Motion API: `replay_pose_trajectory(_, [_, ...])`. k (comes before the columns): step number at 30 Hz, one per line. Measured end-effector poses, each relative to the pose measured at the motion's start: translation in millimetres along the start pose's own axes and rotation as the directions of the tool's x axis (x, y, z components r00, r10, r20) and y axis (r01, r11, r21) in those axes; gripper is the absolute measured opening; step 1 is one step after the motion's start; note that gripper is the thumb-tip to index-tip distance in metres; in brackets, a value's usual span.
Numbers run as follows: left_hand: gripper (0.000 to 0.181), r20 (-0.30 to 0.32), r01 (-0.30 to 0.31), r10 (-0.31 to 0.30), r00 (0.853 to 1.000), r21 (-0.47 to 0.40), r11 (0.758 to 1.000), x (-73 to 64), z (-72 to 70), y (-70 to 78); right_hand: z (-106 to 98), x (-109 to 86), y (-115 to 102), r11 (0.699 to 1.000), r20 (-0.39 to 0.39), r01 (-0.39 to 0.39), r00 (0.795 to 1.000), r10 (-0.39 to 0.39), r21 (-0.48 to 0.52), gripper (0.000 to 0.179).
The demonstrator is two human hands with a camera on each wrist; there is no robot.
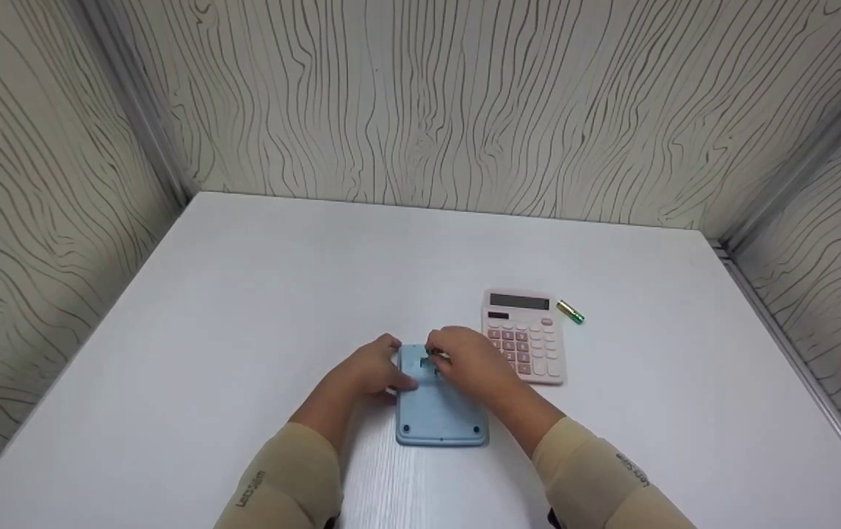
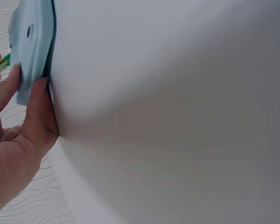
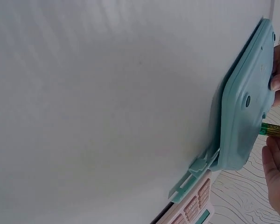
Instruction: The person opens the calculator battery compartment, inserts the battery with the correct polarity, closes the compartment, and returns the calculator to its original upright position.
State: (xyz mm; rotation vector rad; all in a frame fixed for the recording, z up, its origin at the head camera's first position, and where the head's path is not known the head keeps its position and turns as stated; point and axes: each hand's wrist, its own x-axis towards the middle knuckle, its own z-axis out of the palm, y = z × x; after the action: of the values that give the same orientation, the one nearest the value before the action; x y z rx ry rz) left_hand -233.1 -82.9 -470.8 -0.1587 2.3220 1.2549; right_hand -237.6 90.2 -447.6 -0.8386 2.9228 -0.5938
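Lower centre, head view: gripping blue calculator [image 1: 440,408] by its edge with left hand [image 1: 374,367]; pinching green battery [image 3: 270,129] at its back with right hand [image 1: 470,360].

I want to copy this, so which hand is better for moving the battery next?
Probably the right. The right grip pinches the battery close to the slot, while the left grip is busy holding the blue calculator by its edge.
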Motion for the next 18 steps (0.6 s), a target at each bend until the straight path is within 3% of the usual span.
replay_pose_trajectory(8, [0.075,-0.01,-0.018,0.019,1.0,0.054,0.998,-0.4,-0.3,-1.3,11.9,-0.4,-0.2,0.981,0.023,0.123,0.992,-0.121,-0.149,0.015])
replay_pose_trajectory(18, [0.072,-0.008,-0.021,0.021,1.0,0.05,0.999,-0.7,-0.8,0.0,13.7,-1.6,-0.3,0.959,0.021,0.176,0.984,-0.175,-0.223,0.013])
